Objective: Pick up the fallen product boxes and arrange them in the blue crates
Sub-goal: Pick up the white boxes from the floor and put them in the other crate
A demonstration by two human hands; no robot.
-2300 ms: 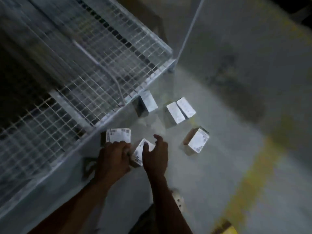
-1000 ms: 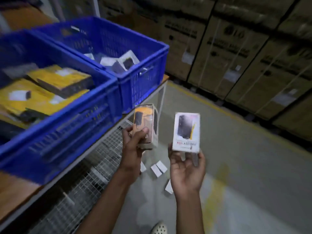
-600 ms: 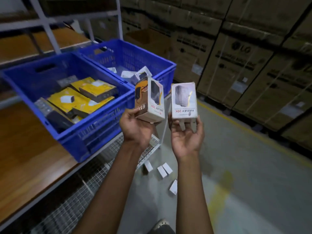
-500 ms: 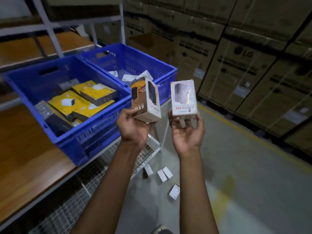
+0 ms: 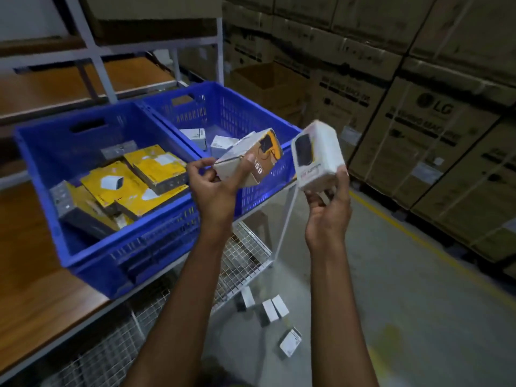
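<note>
Both held boxes (image 5: 252, 157) (image 5: 317, 155) have tilted, seemingly toward the crate (image 5: 276, 129).

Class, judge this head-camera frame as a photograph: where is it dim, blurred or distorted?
Head view: dim overall; the white box in the right hand is motion-blurred, its print unreadable; the orange box in the left hand is softer-edged; wide-angle bending tilts the rack posts; the floor boxes lie in shadow.

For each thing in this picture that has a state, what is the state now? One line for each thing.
left hand: shut on orange box
orange box: held tilted above the crates
right hand: shut on white box
white box: held up, tilted
near crate: partly filled, yellow boxes
far crate: few small boxes inside
floor boxes: four lying on the floor
</note>
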